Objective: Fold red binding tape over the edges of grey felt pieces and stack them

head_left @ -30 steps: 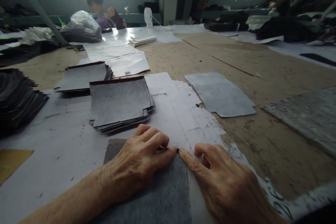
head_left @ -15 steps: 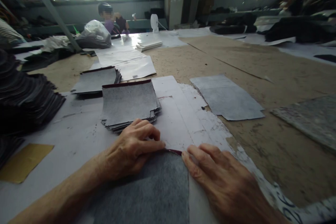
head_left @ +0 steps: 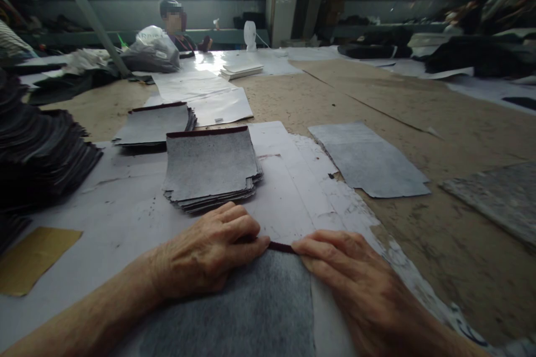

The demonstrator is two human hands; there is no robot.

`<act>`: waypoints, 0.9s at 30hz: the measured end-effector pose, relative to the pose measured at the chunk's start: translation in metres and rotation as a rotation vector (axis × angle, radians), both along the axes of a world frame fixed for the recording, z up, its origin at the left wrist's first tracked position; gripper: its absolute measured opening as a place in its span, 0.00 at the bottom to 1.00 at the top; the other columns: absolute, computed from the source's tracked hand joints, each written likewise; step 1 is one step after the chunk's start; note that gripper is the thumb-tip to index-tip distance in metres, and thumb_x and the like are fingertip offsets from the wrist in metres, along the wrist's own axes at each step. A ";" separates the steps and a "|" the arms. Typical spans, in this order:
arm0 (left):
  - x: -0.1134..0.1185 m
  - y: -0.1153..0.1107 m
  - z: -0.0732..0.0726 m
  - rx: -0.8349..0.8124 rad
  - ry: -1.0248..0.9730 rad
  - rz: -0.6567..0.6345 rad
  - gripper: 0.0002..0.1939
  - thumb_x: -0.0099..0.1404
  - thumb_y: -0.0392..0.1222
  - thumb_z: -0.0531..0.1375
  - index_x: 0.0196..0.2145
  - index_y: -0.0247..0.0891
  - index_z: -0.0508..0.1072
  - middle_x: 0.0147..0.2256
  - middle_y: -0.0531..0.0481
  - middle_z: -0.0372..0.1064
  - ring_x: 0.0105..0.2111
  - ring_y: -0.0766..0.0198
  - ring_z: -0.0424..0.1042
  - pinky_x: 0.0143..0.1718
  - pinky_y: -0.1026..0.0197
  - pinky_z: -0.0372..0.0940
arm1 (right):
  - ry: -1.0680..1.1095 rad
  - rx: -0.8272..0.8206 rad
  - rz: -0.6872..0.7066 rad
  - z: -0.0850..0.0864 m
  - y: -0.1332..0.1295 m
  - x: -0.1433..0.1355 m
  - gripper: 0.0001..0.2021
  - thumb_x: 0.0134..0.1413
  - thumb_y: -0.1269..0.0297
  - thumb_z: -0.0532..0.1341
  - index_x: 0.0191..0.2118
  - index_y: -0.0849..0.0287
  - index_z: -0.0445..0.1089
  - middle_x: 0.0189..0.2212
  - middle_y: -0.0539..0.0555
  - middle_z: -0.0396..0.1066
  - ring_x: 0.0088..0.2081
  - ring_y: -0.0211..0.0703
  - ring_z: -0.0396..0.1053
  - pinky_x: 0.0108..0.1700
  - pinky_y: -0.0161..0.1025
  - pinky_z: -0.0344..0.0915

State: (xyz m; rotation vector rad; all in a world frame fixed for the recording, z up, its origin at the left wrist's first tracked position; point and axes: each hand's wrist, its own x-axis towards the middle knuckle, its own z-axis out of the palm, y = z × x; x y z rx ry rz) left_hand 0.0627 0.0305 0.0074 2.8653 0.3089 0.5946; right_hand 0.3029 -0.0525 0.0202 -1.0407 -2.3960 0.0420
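A grey felt-like fabric piece (head_left: pixel 259 312) lies on the white paper in front of me, with a narrow dark red fold (head_left: pixel 281 247) along its far edge. Fingers of my left hand (head_left: pixel 218 248) are curled closed on that edge, left of the exposed fold. At the far right corner, my right hand (head_left: pixel 355 268) has its fingers pressed together on the same edge. Just beyond my left hand sits a stack of grey fabric pieces (head_left: pixel 209 164) with a dark red far edge. A similar stack (head_left: pixel 157 124) stands behind it to the left.
On the left rises a tall pile of dark pieces (head_left: pixel 50 162), with a yellow-brown card (head_left: pixel 39 259) nearer me. A single grey piece (head_left: pixel 368 159) lies to the right, near a speckled grey slab (head_left: pixel 498 195). A person (head_left: pixel 178 28) is across the table.
More of the dark red fold shows between my hands, and it looks flatter. My right hand has shifted slightly right, its fingers closer together. The person across the table has changed posture.
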 end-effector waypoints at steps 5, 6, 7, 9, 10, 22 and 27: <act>-0.001 0.001 0.001 0.026 0.025 -0.003 0.18 0.61 0.28 0.47 0.47 0.32 0.66 0.36 0.43 0.64 0.34 0.60 0.59 0.37 0.54 0.59 | 0.198 -0.078 -0.273 0.011 0.014 0.006 0.12 0.54 0.77 0.52 0.34 0.55 0.71 0.36 0.48 0.71 0.38 0.34 0.69 0.40 0.31 0.67; -0.001 0.001 0.001 0.027 0.027 -0.001 0.18 0.60 0.28 0.48 0.47 0.32 0.66 0.36 0.43 0.64 0.34 0.60 0.59 0.37 0.54 0.58 | 0.193 -0.028 -0.299 0.012 0.016 0.000 0.12 0.54 0.76 0.52 0.35 0.56 0.71 0.35 0.49 0.71 0.37 0.35 0.69 0.40 0.32 0.67; -0.001 0.000 0.001 0.027 0.030 0.002 0.18 0.60 0.28 0.48 0.47 0.31 0.66 0.36 0.43 0.64 0.34 0.60 0.59 0.37 0.54 0.58 | 0.173 0.025 -0.293 0.012 0.016 -0.007 0.12 0.54 0.76 0.52 0.35 0.57 0.71 0.35 0.51 0.71 0.36 0.37 0.68 0.39 0.34 0.67; 0.000 -0.001 0.002 0.026 0.049 0.012 0.16 0.60 0.28 0.49 0.45 0.31 0.67 0.34 0.44 0.64 0.34 0.60 0.59 0.36 0.54 0.58 | 0.103 0.088 -0.225 0.010 0.016 -0.028 0.13 0.54 0.77 0.51 0.36 0.61 0.72 0.33 0.54 0.70 0.36 0.41 0.67 0.37 0.38 0.67; 0.001 -0.001 0.002 0.025 0.059 0.018 0.14 0.60 0.28 0.49 0.42 0.32 0.69 0.33 0.45 0.64 0.33 0.60 0.59 0.35 0.54 0.58 | 0.063 0.110 -0.190 0.007 0.015 -0.038 0.14 0.53 0.78 0.50 0.36 0.64 0.72 0.31 0.56 0.69 0.34 0.42 0.66 0.34 0.39 0.67; -0.036 0.004 -0.001 -0.215 -0.105 0.131 0.22 0.56 0.22 0.49 0.46 0.34 0.69 0.37 0.46 0.66 0.35 0.64 0.63 0.38 0.60 0.62 | -0.078 0.203 -0.125 -0.011 0.012 -0.056 0.17 0.53 0.80 0.45 0.39 0.70 0.71 0.25 0.56 0.64 0.29 0.41 0.61 0.28 0.37 0.64; -0.038 0.001 -0.006 -0.082 -0.143 0.144 0.19 0.55 0.22 0.49 0.42 0.33 0.70 0.35 0.45 0.65 0.34 0.63 0.61 0.36 0.58 0.61 | -0.091 0.174 -0.069 -0.012 0.015 -0.054 0.17 0.54 0.80 0.46 0.45 0.72 0.69 0.27 0.56 0.66 0.31 0.41 0.63 0.31 0.38 0.66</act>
